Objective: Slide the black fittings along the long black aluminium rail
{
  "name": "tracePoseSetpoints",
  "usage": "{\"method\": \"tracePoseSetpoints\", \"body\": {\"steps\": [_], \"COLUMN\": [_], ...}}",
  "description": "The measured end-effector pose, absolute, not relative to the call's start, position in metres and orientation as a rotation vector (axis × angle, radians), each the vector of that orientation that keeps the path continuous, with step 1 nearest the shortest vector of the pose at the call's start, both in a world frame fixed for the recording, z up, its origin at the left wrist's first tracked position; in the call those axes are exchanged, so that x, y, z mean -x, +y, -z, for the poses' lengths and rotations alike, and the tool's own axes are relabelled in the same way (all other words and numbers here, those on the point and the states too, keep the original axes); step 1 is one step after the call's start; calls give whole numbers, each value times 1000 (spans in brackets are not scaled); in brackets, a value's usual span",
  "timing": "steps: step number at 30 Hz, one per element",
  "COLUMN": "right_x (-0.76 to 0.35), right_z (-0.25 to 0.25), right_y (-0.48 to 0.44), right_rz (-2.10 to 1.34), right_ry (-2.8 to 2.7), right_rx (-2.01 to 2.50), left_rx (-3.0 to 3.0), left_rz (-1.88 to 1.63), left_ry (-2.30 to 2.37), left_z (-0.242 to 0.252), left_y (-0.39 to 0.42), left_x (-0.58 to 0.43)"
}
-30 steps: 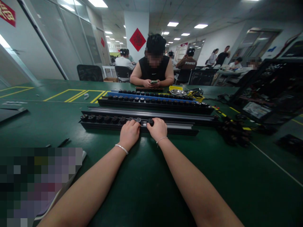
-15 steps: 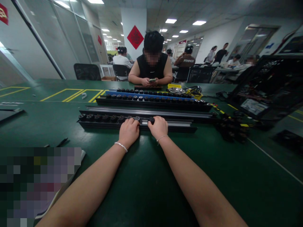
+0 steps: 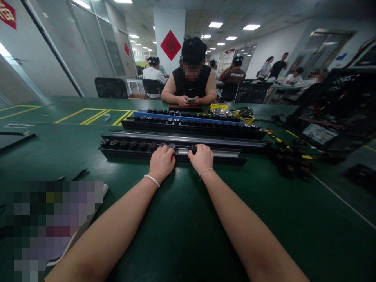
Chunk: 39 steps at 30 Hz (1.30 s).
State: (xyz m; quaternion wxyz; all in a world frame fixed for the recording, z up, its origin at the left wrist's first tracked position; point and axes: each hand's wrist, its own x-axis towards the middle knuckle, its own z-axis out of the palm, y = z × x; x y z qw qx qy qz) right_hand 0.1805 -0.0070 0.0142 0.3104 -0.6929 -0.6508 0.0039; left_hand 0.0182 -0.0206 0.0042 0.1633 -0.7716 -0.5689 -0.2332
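Observation:
A long black rail [image 3: 138, 155] with a silvery channel lies across the table in front of me. Several black round socket-like pieces [image 3: 133, 145] sit in a row along its left part. My left hand [image 3: 162, 161] curls over the rail at the right end of that row, its fingers closed at the last piece [image 3: 172, 146]. Between my right thumb and fingers is another black round socket-like piece [image 3: 192, 149]. That right hand [image 3: 202, 157] rests at the channel, a short bare stretch from the left one. My fingertips are partly hidden.
Behind lie an empty-looking rail [image 3: 176, 138] and filled rails with a blue strip [image 3: 164, 117]. Black parts [image 3: 290, 160] are heaped at right, near a dark open-framed case [image 3: 329, 105]. A person [image 3: 192, 84] sits opposite, holding a phone. A blurred-out item [image 3: 58, 219] lies at left.
The view has shifted slightly. My right hand and its black piece have moved a little to the right, widening the gap between my hands. My left hand stays at the row's end.

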Motion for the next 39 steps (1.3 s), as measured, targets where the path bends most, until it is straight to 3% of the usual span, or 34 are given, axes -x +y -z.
{"method": "tracePoseSetpoints", "body": {"steps": [39], "right_x": [-206], "right_z": [-15], "right_y": [-11], "right_rz": [23], "right_ry": [-1756], "right_rx": [1860], "left_rx": [2219], "left_rz": [694], "left_ry": [-1620], "left_z": [-5], "left_y": [-21], "left_x": [-17]}}
